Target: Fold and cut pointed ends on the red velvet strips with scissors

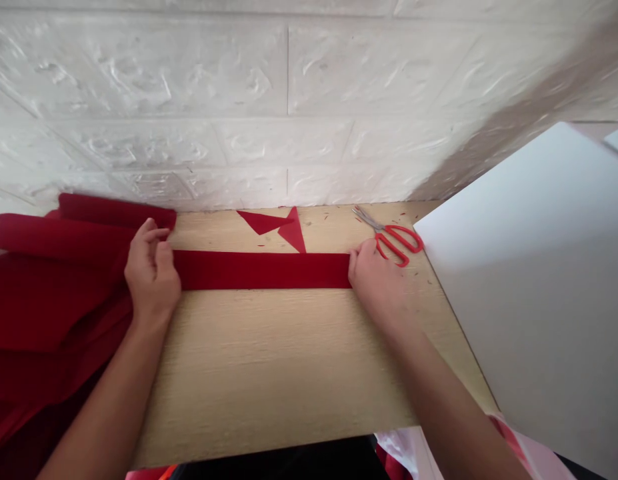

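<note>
A long, flat band of dark red cloth (263,270) runs straight across the wooden table (279,360). At its right end my right hand (376,277) has its fingers closed on the cloth edge. My left hand (153,270) rests on its side at the band's left end, fingers apart and slightly curled, with nothing visible between them. Beside and beyond my left hand lies a large heap of red fabric (49,293). Scissors with red handles (396,240) lie just past my right hand, blades pointing to the back left.
Two red triangular scraps (261,221) lie near the wall, one overlapping the other. Tiny red bits dot the table's back part. A white brick-patterned wall (289,80) closes off the back. A large pale panel (539,267) borders the table's right side.
</note>
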Tool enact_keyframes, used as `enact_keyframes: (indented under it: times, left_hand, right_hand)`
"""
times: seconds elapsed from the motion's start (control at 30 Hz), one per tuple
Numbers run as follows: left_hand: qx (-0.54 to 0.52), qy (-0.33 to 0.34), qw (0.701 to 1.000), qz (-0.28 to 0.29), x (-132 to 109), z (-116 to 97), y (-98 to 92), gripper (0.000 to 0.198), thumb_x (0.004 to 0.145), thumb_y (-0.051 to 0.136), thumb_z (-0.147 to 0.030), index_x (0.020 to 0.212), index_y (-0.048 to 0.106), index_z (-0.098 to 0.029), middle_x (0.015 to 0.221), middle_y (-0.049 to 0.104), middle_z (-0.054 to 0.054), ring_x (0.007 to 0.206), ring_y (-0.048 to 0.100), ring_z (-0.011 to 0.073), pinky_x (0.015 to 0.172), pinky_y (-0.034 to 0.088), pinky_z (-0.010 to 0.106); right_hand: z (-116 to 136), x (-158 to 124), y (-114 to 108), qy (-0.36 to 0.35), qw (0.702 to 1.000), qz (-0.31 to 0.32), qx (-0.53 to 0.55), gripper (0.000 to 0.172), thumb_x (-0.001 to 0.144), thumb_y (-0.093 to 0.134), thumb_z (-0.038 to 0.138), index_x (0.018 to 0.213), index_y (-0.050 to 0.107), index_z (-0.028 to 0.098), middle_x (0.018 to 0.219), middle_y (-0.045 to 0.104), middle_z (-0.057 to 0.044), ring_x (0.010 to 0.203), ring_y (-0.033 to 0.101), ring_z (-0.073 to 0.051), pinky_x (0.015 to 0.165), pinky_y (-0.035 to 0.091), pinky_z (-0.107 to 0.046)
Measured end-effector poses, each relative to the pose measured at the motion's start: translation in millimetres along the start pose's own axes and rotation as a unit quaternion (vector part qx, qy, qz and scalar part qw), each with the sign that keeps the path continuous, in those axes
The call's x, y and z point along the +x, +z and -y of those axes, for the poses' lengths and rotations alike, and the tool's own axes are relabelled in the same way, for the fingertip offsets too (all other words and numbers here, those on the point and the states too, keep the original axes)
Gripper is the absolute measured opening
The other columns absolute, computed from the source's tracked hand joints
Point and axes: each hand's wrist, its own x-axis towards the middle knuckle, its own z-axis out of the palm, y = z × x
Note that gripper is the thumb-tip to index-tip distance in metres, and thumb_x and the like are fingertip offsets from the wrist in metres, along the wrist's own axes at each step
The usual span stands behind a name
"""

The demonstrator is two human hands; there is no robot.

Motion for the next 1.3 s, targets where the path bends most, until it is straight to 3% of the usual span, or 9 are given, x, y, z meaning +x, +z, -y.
enact_keyframes:
  times: [0.1, 0.2, 0.3, 0.37, 0.5, 0.7, 0.9, 1.13, 1.3]
  left_hand:
    - [0.015, 0.077, 0.997, -0.019, -5.0, -34.5, -5.8, 0.03, 0.107, 0.037, -0.034, 0.117, 0.058, -0.016, 0.154, 0.051, 0.014, 0.149, 0.044, 0.0248, 0.128, 0.036, 0.046]
    - [-0.006, 0.195, 0.98, 0.025, -5.6, -81.5, 4.4, 0.025, 0.103, 0.042, -0.027, 0.11, 0.063, -0.015, 0.133, 0.066, 0.014, 0.144, 0.05, 0.0254, 0.123, 0.042, 0.043]
    - [0.021, 0.284, 0.939, 0.192, -2.9, -140.2, 31.2, 0.028, 0.102, 0.042, -0.023, 0.111, 0.067, -0.015, 0.122, 0.071, 0.012, 0.123, 0.064, 0.0257, 0.107, 0.053, 0.042]
    - [0.077, 0.292, 0.903, 0.306, 1.2, -176.8, 51.0, 0.03, 0.103, 0.042, -0.022, 0.114, 0.069, -0.015, 0.121, 0.071, 0.012, 0.117, 0.065, 0.0273, 0.104, 0.053, 0.044]
    - [0.116, 0.267, 0.875, 0.386, 11.7, -218.8, 77.4, 0.031, 0.101, 0.043, -0.013, 0.118, 0.068, -0.016, 0.124, 0.071, 0.011, 0.123, 0.061, 0.027, 0.101, 0.054, 0.041]
    - [0.167, 0.186, 0.868, 0.429, 22.6, -232.9, 85.2, 0.021, 0.095, 0.059, -0.017, 0.112, 0.071, -0.013, 0.111, 0.075, 0.017, 0.107, 0.071, 0.0315, 0.083, 0.058, 0.04]
    - [0.168, 0.156, 0.856, 0.463, 27.0, -241.8, 87.1, 0.017, 0.091, 0.06, -0.011, 0.101, 0.074, -0.013, 0.106, 0.075, 0.018, 0.109, 0.07, 0.0325, 0.087, 0.057, 0.04]
    - [0.102, 0.184, 0.874, 0.438, 25.6, -224.0, 91.8, 0.015, 0.093, 0.055, -0.014, 0.096, 0.071, -0.013, 0.114, 0.068, 0.017, 0.122, 0.058, 0.0341, 0.102, 0.051, 0.045]
    - [0.045, 0.207, 0.884, 0.418, 24.4, -209.9, 90.5, 0.017, 0.098, 0.047, -0.015, 0.102, 0.064, -0.015, 0.106, 0.069, 0.012, 0.106, 0.062, 0.0277, 0.095, 0.051, 0.042]
  right_hand:
    - [-0.6, -1.8, -0.8, -0.001, 1.0, -0.01, -0.005, 0.036, 0.108, 0.028, 0.028, 0.117, 0.059, 0.011, 0.097, 0.075, -0.022, 0.088, 0.077, -0.032, 0.068, 0.051, -0.036]
    - [-2.0, -1.8, 1.6, 0.001, 1.0, -0.018, 0.006, 0.033, 0.108, 0.03, 0.027, 0.116, 0.059, 0.012, 0.098, 0.075, -0.021, 0.088, 0.077, -0.032, 0.067, 0.052, -0.035]
    - [-4.0, -0.3, 7.8, 0.01, 0.999, -0.031, 0.025, 0.03, 0.108, 0.034, 0.027, 0.116, 0.058, 0.012, 0.098, 0.076, -0.02, 0.09, 0.077, -0.031, 0.069, 0.052, -0.034]
    - [-4.8, 1.2, 13.0, 0.018, 0.998, -0.041, 0.041, 0.029, 0.109, 0.034, 0.027, 0.115, 0.057, 0.012, 0.096, 0.075, -0.02, 0.09, 0.077, -0.03, 0.068, 0.052, -0.033]
    - [-4.7, 4.0, 20.9, 0.014, 0.995, -0.06, 0.075, 0.032, 0.109, 0.029, 0.026, 0.112, 0.058, 0.013, 0.095, 0.074, -0.022, 0.088, 0.076, -0.031, 0.065, 0.05, -0.033]
    - [-18.7, 5.2, 17.4, 0.015, 0.99, -0.047, 0.129, 0.026, 0.109, 0.033, 0.031, 0.109, 0.054, 0.017, 0.09, 0.074, -0.016, 0.076, 0.073, -0.028, 0.06, 0.042, -0.033]
    - [-47.0, 7.1, 21.2, -0.044, 0.953, -0.107, 0.282, 0.032, 0.108, 0.029, 0.043, 0.095, 0.051, 0.023, 0.084, 0.071, -0.009, 0.069, 0.065, -0.024, 0.059, 0.032, -0.032]
    - [-50.6, 9.4, 26.6, -0.098, 0.913, -0.074, 0.39, 0.032, 0.101, 0.043, 0.05, 0.105, 0.059, 0.022, 0.104, 0.074, -0.012, 0.082, 0.068, -0.025, 0.071, 0.045, -0.037]
    - [-48.2, 10.3, 31.4, -0.123, 0.865, -0.07, 0.481, 0.045, 0.095, 0.056, 0.052, 0.125, 0.056, 0.018, 0.115, 0.071, -0.014, 0.093, 0.069, -0.026, 0.082, 0.053, -0.043]
